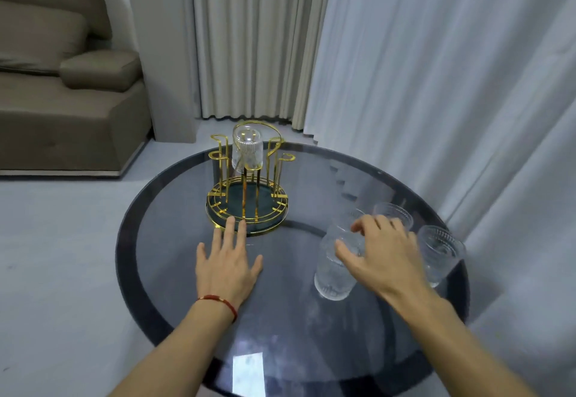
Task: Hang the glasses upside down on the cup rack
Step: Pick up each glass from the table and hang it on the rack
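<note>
A gold wire cup rack (247,206) with a dark round base stands toward the far left of the round glass table (280,318). One clear ribbed glass (247,148) hangs upside down on a rear peg. My left hand (229,264) lies flat and open on the table, its fingertips touching the rack's front rim. My right hand (381,253) curls over the top of an upright ribbed glass (335,267), thumb and fingers at its rim. Two more glasses stand behind the hand: one at the far side (394,214), one at the right (439,251).
White curtains (436,84) hang close behind and to the right of the table. A brown sofa (62,100) stands at the far left on a pale floor. The table's dark rim runs near the right-hand glass.
</note>
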Demonstrator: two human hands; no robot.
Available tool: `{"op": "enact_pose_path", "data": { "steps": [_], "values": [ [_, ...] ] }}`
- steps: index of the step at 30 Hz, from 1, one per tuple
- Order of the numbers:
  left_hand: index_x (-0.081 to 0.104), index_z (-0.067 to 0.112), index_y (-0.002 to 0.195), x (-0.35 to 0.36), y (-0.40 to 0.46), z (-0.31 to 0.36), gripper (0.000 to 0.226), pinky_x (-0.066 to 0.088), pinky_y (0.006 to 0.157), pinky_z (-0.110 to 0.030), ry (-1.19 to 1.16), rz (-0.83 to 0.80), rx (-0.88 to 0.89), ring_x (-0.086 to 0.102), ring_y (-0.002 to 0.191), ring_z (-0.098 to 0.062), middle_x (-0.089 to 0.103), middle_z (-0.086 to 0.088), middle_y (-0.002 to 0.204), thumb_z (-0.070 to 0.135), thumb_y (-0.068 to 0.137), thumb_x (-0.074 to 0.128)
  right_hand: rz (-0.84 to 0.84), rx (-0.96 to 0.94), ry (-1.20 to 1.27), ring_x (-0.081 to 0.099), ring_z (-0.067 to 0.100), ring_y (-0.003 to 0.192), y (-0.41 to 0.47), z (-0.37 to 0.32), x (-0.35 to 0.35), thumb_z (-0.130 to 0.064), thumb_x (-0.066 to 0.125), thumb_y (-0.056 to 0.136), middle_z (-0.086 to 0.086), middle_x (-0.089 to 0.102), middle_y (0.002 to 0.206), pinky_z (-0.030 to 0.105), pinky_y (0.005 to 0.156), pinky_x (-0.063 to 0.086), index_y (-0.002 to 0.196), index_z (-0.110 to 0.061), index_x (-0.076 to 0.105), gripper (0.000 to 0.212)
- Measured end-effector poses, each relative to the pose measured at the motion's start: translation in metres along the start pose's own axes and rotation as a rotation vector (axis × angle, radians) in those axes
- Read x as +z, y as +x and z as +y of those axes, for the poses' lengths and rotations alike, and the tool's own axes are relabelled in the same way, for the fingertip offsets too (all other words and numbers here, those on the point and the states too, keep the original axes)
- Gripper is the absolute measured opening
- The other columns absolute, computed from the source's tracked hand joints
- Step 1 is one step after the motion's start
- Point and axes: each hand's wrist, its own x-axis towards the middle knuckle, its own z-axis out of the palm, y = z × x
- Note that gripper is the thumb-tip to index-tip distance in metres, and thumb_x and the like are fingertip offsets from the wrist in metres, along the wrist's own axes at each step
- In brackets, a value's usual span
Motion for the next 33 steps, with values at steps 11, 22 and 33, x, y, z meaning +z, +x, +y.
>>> {"op": "enact_pose_path", "data": {
  "steps": [11,22,33],
  "values": [
    [0.035,0.022,0.152,-0.04,-0.045,0.071,0.065,0.036,0.114,-0.044,-0.324,0.128,0.101,0.035,0.142,-0.021,0.044,-0.003,0.153,0.04,0.094,0.057,0.045,-0.042,-0.101,0.049,0.022,0.127,-0.019,-0.005,0.021,-0.085,0.04,0.079,-0.004,0.063,0.13,0.056,0.116,0.02,0.136,-0.02,0.043,0.087],
    [0.058,0.038,0.119,-0.085,-0.069,0.09,0.06,0.056,0.087,-0.03,-1.314,-0.262,-0.08,0.064,0.101,0.001,0.067,0.012,0.116,0.036,0.069,0.091,0.242,-0.463,0.315,0.053,0.021,0.126,-0.046,-0.023,0.021,-0.045,0.081,0.06,-0.003,0.059,0.128,0.057,0.113,0.03,0.14,-0.019,0.049,0.09],
    [0.062,0.004,0.124,-0.094,-0.044,0.045,0.054,0.061,0.074,-0.045,-1.855,-0.357,-0.115,0.069,0.106,-0.037,0.069,-0.02,0.122,0.039,0.082,0.062,-0.235,-0.149,1.111,0.063,0.006,0.122,-0.032,-0.032,0.012,-0.064,0.047,0.098,-0.006,0.064,0.134,0.025,0.097,0.053,0.14,-0.057,0.043,0.043]
  ]
}}
